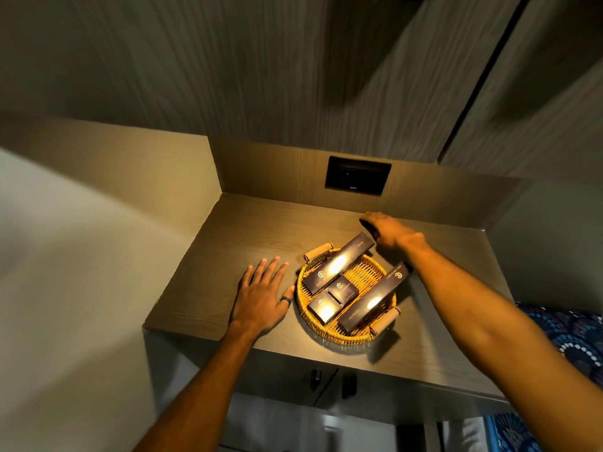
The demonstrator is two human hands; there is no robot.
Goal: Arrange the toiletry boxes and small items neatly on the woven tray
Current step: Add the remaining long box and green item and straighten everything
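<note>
A round woven tray (301, 308) with two wooden handles sits on a brown wooden counter (241, 236). In it lie two long dark boxes, one at the back left (339, 262) and one at the right (372, 300), both overhanging the rim. Two small dark boxes (342, 288) (323, 309) rest between them. My left hand (261, 298) lies flat on the counter with fingers spread, its thumb touching the tray's left rim. My right hand (388, 231) reaches past the tray's far side, palm down, blurred; whether it holds anything I cannot tell.
A black wall socket plate (357, 176) is set in the back panel. Side walls enclose the counter at left and right. Cabinet doors with dark handles (347, 384) are below the front edge. Blue patterned fabric (567, 334) shows at the right.
</note>
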